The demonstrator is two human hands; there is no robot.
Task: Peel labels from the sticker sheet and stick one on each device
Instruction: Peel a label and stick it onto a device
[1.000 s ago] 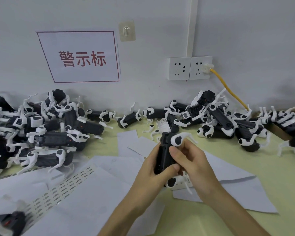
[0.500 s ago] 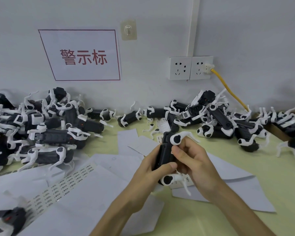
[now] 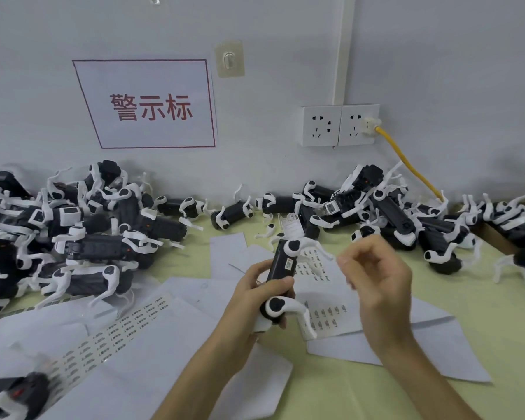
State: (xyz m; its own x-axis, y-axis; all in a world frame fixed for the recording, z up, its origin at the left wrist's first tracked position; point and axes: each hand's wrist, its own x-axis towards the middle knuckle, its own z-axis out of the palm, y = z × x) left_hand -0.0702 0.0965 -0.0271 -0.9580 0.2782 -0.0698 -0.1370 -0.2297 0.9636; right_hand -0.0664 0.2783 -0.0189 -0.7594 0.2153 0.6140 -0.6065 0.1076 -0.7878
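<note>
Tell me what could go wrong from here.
The label on the device may lift at an edge, since the right hand is off it. Held in the left hand alone, the device could slip. The left pile and right pile look alike, so it might land among unlabelled ones.

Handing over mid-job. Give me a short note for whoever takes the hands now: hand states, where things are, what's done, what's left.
Left hand grips the device, held up over the table. Right hand is apart from it, fingers loosely curled, nothing seen in them.
A small label sits on the device's side, so this one looks done.
The sticker sheet lies under the hands; a long sticker strip lies further left.
Left to do: set this device down and label the next. Which of the left pile and right pile is already labelled, I cannot tell.
</note>
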